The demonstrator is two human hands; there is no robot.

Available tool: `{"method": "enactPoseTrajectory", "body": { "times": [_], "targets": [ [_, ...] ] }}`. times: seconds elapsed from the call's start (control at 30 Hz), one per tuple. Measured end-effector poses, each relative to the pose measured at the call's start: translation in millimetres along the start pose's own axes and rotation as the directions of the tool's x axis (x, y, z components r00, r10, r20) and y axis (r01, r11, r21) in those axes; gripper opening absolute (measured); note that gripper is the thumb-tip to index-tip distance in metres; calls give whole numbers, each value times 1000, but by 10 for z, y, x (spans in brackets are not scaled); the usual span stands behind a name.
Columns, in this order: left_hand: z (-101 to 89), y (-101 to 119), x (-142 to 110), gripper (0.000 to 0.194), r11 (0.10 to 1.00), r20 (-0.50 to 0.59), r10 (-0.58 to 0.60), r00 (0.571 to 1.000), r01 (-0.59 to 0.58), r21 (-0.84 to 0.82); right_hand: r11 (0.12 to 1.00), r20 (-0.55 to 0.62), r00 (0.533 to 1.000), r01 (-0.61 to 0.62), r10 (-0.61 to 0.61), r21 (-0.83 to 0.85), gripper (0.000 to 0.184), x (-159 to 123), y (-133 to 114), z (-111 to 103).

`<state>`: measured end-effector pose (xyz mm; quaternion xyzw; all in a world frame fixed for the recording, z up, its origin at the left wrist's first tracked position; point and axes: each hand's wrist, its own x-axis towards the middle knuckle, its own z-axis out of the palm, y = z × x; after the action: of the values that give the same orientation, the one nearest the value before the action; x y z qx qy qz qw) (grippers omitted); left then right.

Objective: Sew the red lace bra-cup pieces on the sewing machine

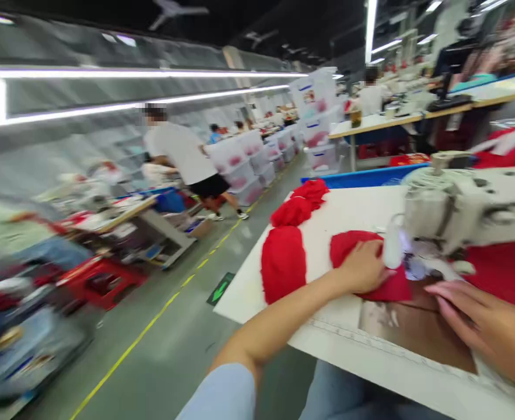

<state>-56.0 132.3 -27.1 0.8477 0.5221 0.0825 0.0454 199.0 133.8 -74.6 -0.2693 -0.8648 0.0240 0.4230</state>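
Note:
Beside the needle area of a white sewing machine (441, 204), my left hand (365, 268) is closed on a red fabric piece (349, 240). Its fingers are bent over the cloth, and the piece runs under the machine head. My right hand (480, 318) is just right of the needle, its thumb and fingertips pinched together. What they hold, if anything, is too small to make out. Below the hands lies a shiny brown plate (415, 338) set in the white tabletop (244, 297). Red fabric bundles (284, 265) lie in a row left of my left hand.
More red cloth (503, 271) lies right of the machine. A blue tray edge (362, 178) borders the table's far side. An aisle with a yellow line (152, 321) runs at left. Stacked clear bins (240, 169) and a walking person (183, 154) are farther off; other workers sit at machines.

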Motion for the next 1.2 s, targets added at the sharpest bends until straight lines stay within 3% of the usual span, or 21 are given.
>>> {"method": "enactPoseTrajectory", "body": {
  "times": [0.07, 0.2, 0.37, 0.57, 0.83, 1.2],
  "targets": [
    [9, -49, -22, 42, 999, -75, -18, 997, 14, -50, 994, 69, 995, 71, -66, -83, 25, 104, -155, -77],
    [-2, -87, -120, 33, 981, -170, 86, 982, -113, -157, 991, 147, 988, 57, -40, -117, 27, 134, -246, -70],
    [42, -17, -212, 36, 961, -178, 129, 976, -167, -221, 984, 278, 959, 104, -61, -142, 32, 56, -295, -8],
    [152, -26, -204, 40, 976, -145, 183, 972, -197, -95, 974, 363, 929, 146, -74, -175, 31, 114, -360, -31],
    [175, -46, -189, 42, 972, -166, 234, 958, -235, 14, 976, 310, 949, 116, -55, -182, 30, 55, -366, 38],
    [213, -141, -136, 46, 951, -172, 244, 954, -270, -152, 974, 308, 951, 100, -35, -201, 35, 75, -348, 30]
  ]
}}
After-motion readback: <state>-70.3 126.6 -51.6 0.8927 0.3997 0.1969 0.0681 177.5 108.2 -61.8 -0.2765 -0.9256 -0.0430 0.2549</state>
